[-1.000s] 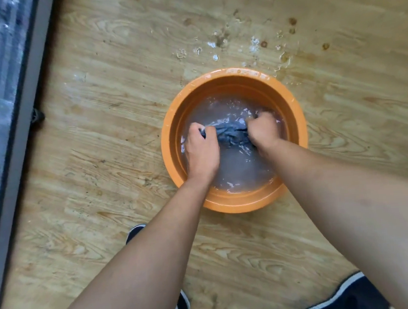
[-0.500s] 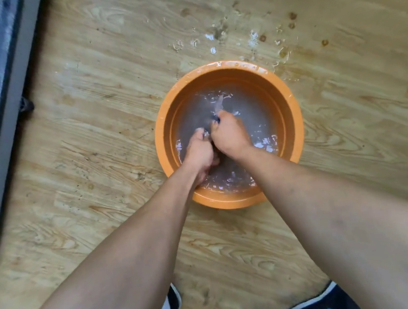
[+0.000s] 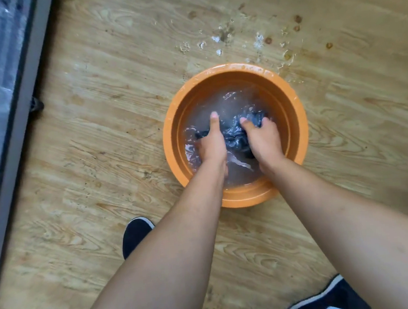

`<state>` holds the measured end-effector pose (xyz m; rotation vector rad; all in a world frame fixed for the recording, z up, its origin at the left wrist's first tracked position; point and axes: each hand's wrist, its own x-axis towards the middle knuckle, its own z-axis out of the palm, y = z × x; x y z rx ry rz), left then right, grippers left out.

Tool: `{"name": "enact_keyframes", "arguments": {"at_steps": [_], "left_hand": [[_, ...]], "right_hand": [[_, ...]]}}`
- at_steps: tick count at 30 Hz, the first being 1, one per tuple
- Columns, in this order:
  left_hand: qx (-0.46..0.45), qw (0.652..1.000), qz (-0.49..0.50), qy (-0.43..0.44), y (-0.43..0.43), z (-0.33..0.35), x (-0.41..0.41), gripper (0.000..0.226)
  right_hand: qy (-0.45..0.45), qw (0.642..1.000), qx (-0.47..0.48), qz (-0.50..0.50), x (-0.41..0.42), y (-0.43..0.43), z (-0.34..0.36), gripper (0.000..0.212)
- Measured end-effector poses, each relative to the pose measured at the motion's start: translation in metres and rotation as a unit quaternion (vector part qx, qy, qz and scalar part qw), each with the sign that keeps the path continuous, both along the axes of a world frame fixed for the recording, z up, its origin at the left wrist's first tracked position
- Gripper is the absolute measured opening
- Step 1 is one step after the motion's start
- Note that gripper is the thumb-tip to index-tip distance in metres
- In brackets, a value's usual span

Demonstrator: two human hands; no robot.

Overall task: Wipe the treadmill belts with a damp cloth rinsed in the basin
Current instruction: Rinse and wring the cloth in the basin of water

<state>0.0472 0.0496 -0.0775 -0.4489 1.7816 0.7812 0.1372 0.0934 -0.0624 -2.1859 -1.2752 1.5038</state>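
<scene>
Down on the wooden floor [image 3: 100, 163], two dark shoes [image 3: 136, 234] stand nearest. Beyond them, the left hand [image 3: 212, 145] and right hand [image 3: 263, 141] sit in the orange basin [image 3: 247, 197], both hands clutching the dark wet cloth [image 3: 235, 133] underwater. Splashes [image 3: 216, 42] lie past it.

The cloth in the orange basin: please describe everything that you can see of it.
The cloth is dark blue-grey, soft fabric, soaked and crumpled into a bunch. It lies in the cloudy water of the orange basin, partly under the surface. The left hand and the right hand grip it from either side; its full shape is hidden.
</scene>
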Motion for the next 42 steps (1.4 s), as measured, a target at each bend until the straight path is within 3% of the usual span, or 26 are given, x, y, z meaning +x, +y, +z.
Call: {"name": "enact_keyframes", "arguments": {"at_steps": [1,2,4,5,10,13,15,17,19,21,23,25,27,28,31,33,36,38,40,42], "left_hand": [[0.012,0.998,0.018,-0.063,0.003,0.005,0.002,0.121],[0.034,0.994,0.023,-0.097,0.002,0.004,0.003,0.107],[0.066,0.992,0.045,-0.093,-0.003,0.004,0.004,0.063],[0.073,0.992,0.053,-0.085,-0.005,0.01,0.003,0.054],[0.08,0.989,0.122,-0.018,-0.02,0.017,-0.013,0.05],[0.082,0.988,-0.062,0.112,-0.035,0.035,-0.013,0.065],[0.111,0.952,-0.218,0.185,-0.048,0.039,-0.011,0.054],[0.11,0.921,-0.323,0.189,-0.052,0.042,-0.013,0.035],[0.097,0.892,-0.402,0.184,-0.051,0.046,-0.018,0.032],[0.112,0.847,-0.47,0.221,-0.05,0.05,-0.021,0.046],[0.104,0.803,-0.515,0.281,-0.049,0.052,-0.028,0.052],[0.085,0.753,-0.557,0.341,-0.049,0.054,-0.036,0.047],[0.065,0.683,-0.613,0.392,-0.048,0.054,-0.042,0.036],[0.064,0.666,-0.627,0.398,-0.047,0.052,-0.046,0.031],[0.111,0.666,-0.656,0.337,-0.044,0.046,-0.058,0.021],[0.159,0.646,-0.678,0.311,-0.044,0.047,-0.064,0.024],[0.213,0.703,-0.604,0.31,-0.051,0.054,-0.068,0.035],[0.27,0.757,-0.509,0.309,-0.055,0.063,-0.063,0.039],[0.313,0.835,-0.37,0.262,-0.051,0.07,-0.055,0.035],[0.307,0.899,-0.235,0.207,-0.042,0.073,-0.048,0.029]], "right_hand": [[0.013,1.0,0.01,0.007,0.001,-0.006,0.001,0.031],[0.029,0.999,0.019,0.004,0.002,-0.011,0.002,0.027],[0.045,0.998,0.026,-0.021,0.003,-0.018,0.001,0.032],[0.038,0.998,0.025,-0.032,0.003,-0.018,0.002,0.04],[0.0,0.996,0.008,-0.089,0.01,-0.004,-0.006,0.058],[0.017,0.994,-0.088,-0.058,0.012,0.002,-0.003,0.081],[-0.013,0.993,-0.112,0.04,0.019,0.0,0.004,0.093],[-0.036,0.988,-0.04,0.147,0.028,-0.01,0.014,0.105],[-0.034,0.972,0.05,0.229,0.033,-0.024,0.028,0.109],[-0.062,0.938,0.099,0.326,0.038,-0.031,0.034,0.101],[-0.117,0.891,0.091,0.429,0.042,-0.032,0.034,0.072],[-0.168,0.843,0.109,0.499,0.044,-0.03,0.031,0.042],[-0.192,0.818,0.131,0.527,0.046,-0.024,0.029,0.026],[-0.197,0.812,0.132,0.534,0.047,-0.019,0.03,0.024],[-0.18,0.808,0.109,0.55,0.051,0.005,0.03,0.02],[-0.153,0.803,0.102,0.567,0.053,0.018,0.034,0.017],[-0.108,0.812,0.137,0.556,0.054,0.029,0.047,0.017],[-0.062,0.859,0.135,0.49,0.054,0.03,0.058,0.018],[0.007,0.919,0.109,0.379,0.053,0.027,0.058,0.013],[0.049,0.955,0.065,0.286,0.054,0.026,0.05,0.023]]}}
